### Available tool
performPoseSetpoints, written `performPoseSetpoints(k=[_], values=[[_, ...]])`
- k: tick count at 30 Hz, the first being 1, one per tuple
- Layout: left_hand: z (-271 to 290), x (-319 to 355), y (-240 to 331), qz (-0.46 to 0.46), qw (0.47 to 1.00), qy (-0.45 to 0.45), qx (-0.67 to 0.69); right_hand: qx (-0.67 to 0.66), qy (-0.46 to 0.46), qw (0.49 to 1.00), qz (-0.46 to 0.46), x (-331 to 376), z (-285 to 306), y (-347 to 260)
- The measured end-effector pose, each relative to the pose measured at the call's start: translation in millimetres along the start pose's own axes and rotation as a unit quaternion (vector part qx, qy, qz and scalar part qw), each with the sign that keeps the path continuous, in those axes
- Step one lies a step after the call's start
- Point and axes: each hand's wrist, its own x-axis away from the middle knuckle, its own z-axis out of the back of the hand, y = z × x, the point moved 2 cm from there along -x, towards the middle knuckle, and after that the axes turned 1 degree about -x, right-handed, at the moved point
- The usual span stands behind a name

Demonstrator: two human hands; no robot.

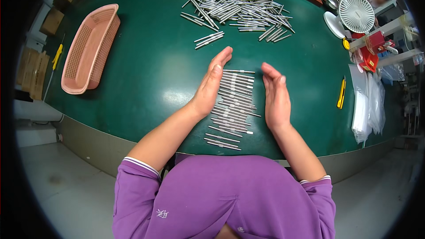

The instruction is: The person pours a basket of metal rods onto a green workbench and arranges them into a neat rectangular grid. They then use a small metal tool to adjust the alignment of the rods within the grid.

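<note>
As they lie roughly parallel, rods (234, 105) gleam silvery (slim, straight).

Comprises one bare left forearm (167, 133) and one bare right forearm (301, 151), both reaching forward and slanting inward; one left hand (207, 90), turned on edge, with straight fingers and raised thumb; one right hand (277, 102), likewise on edge, with slightly curved fingers; both palms inward, facing, apart

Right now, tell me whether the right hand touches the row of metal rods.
Apart: the head view shows a strip of green tabletop between the right hand and the row of metal rods.
</note>
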Motion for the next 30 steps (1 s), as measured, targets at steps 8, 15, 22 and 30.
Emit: performPoseSetpoints(k=[8,15,22,30], values=[[-2.7,0.3,-6.6,-0.025,0.999,0.012,-0.041,0.019,-0.006,0.998,0.066,5.2,-23.8,6.7],[-1.0,1.9,-5.6,-0.026,0.998,0.024,-0.049,-0.060,0.050,0.996,0.048,14.9,-21.3,3.4],[-9.3,5.8,8.7,-0.005,0.985,0.009,-0.172,0.020,0.018,0.996,0.082,25.8,-31.8,8.4],[-0.2,7.9,-3.3,-0.003,0.997,0.034,-0.075,-0.028,0.059,0.998,0.027,48.1,-17.4,-7.6]])
